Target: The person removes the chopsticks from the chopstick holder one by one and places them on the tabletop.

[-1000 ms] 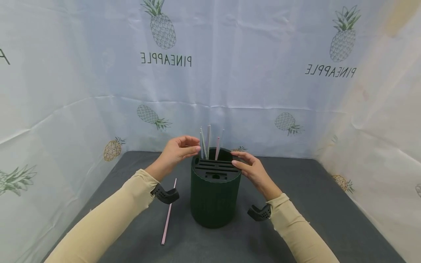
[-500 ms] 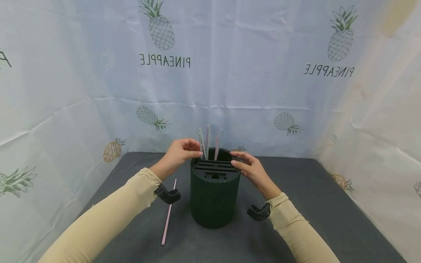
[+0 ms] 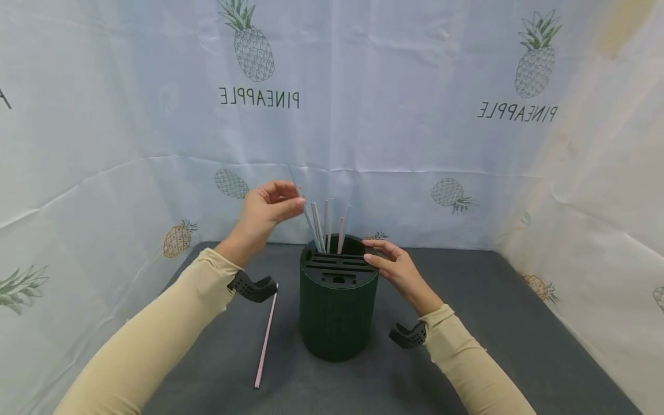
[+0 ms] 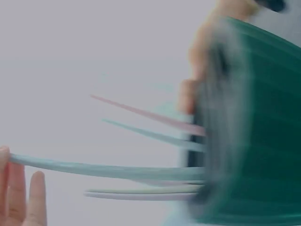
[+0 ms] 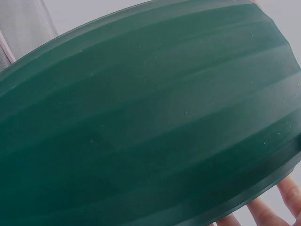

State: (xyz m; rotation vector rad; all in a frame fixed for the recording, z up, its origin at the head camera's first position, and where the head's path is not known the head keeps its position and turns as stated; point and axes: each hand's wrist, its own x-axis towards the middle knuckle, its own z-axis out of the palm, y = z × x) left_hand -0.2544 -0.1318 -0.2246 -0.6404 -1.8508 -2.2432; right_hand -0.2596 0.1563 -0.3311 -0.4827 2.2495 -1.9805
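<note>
Skinny stick, big green holder: pinch it up high

So my left hand has a pale blue stick pinched between thumb and fingers, above the green holder and off toward its left. The stick slants down to the back compartment of the holder, and its lower end seems to be hidden in there. My right hand grips the holder's right rim, thumb on top. Other sticks poke up from that same back compartment, and a loose pink stick lies on the desk left of the holder

My guess on handling: super light, fairly stiff but maybe a bit bendy, smooth enough to slip. I'd hold it well above the rim, clear of its neighbours, and not squeeze hard
</note>
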